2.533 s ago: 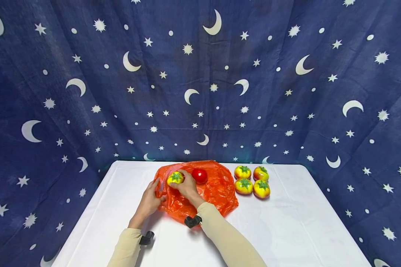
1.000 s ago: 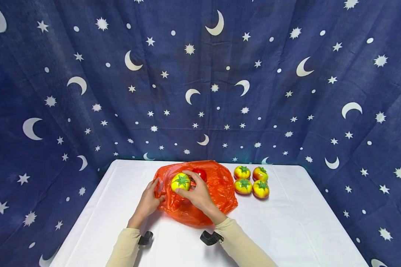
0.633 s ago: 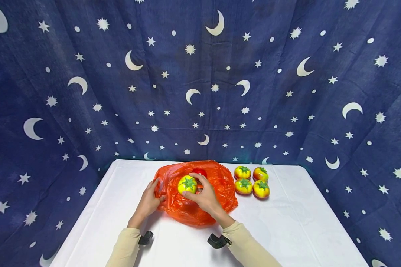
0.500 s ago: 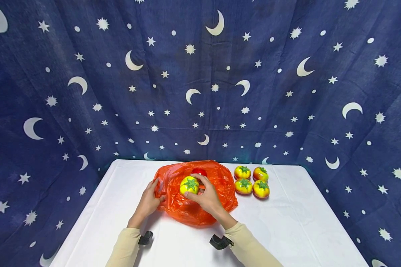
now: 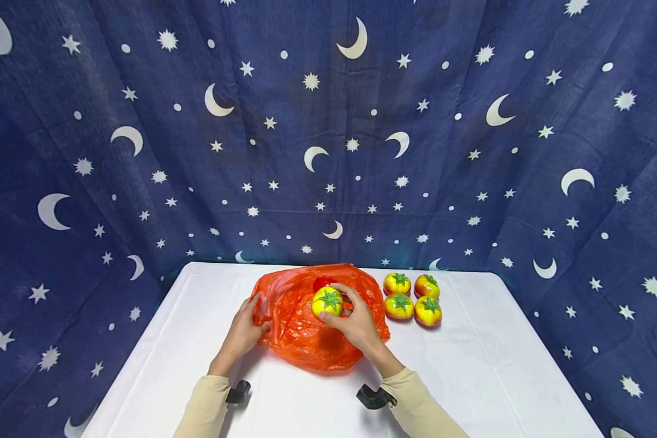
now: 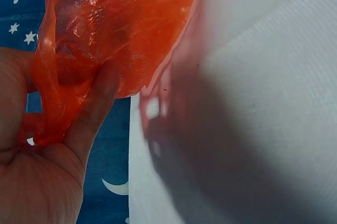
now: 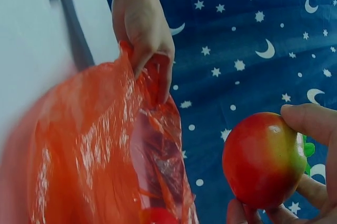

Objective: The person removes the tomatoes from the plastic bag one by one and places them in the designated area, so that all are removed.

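Observation:
A red plastic bag (image 5: 301, 337) lies crumpled on the white table. At its left end, my left hand (image 5: 243, 331) pinches the rim of the bag's mouth, the film running between thumb and fingers in the left wrist view. My right hand (image 5: 358, 322) grips a yellow-red toy tomato (image 5: 326, 302) with a green leafy top, between thumb and fingertips. It is held up above the bag, clear of the film in the right wrist view. Behind it a glossy red round thing (image 5: 321, 283) shows at the bag, partly hidden by the held tomato.
Several similar toy tomatoes (image 5: 399, 306) stand in a tight cluster on the table (image 5: 482, 365), just right of the bag. A dark blue curtain (image 5: 285, 152) with moons and stars hangs behind the table and along both sides.
My right hand has lifted the toy tomato from the left part of the bag and carried it rightward, in front of the red round thing. My left hand has stayed at the bag's rim.

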The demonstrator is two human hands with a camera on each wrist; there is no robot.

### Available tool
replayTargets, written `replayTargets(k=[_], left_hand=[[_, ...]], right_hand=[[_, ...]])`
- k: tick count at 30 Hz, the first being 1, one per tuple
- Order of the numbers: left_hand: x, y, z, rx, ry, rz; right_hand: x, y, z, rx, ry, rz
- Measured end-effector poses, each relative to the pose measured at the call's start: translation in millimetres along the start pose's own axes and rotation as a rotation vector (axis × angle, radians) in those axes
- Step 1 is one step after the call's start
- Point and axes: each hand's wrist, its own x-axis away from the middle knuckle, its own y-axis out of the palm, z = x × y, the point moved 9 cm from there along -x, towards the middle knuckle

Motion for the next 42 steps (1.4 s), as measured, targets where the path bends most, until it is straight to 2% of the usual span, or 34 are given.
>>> replayTargets(k=[7, 15, 35, 42], left_hand=[[0.1, 0.4, 1.3, -0.004, -0.001, -0.007], [0.4, 0.7, 1.1, 0.009, -0.024, -0.025], [-0.6, 1.4, 1.3, -0.004, -0.001, -0.013], [-2.0, 3.1, 2.8, -0.001, 0.002, -0.027]], right_hand=[[-2.6, -19, 24, 0.001, 0.031, 0.044], [3.1, -36, 29, 0.022, 0.033, 0.059], [15.3, -71, 55, 0.061, 0.095, 0.074], [16.2, -87, 68, 0.118, 0.111, 0.104]])
